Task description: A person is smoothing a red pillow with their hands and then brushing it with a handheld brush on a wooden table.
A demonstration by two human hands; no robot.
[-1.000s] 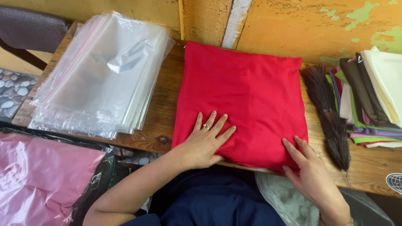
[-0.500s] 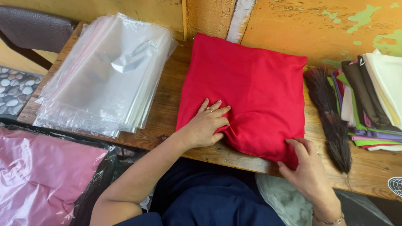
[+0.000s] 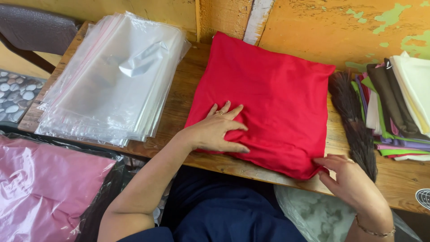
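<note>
A folded red cloth (image 3: 273, 94) lies flat on the wooden table (image 3: 181, 96), turned a little clockwise. My left hand (image 3: 217, 132) presses on its near left part, fingers curled into the fabric and bunching a fold. My right hand (image 3: 351, 181) is at the cloth's near right corner, fingertips touching the edge there.
A stack of clear plastic bags (image 3: 114, 78) lies on the table's left. A dark brush (image 3: 354, 118) and a pile of folded cloths of several colours (image 3: 398, 105) lie at the right. A pink packed bag (image 3: 40, 192) sits lower left, a dark chair (image 3: 36, 33) upper left.
The red cloth has turned clockwise and shifted right. My left hand went from flat to gathering the fabric. My right hand slid off the cloth's top to its near right corner.
</note>
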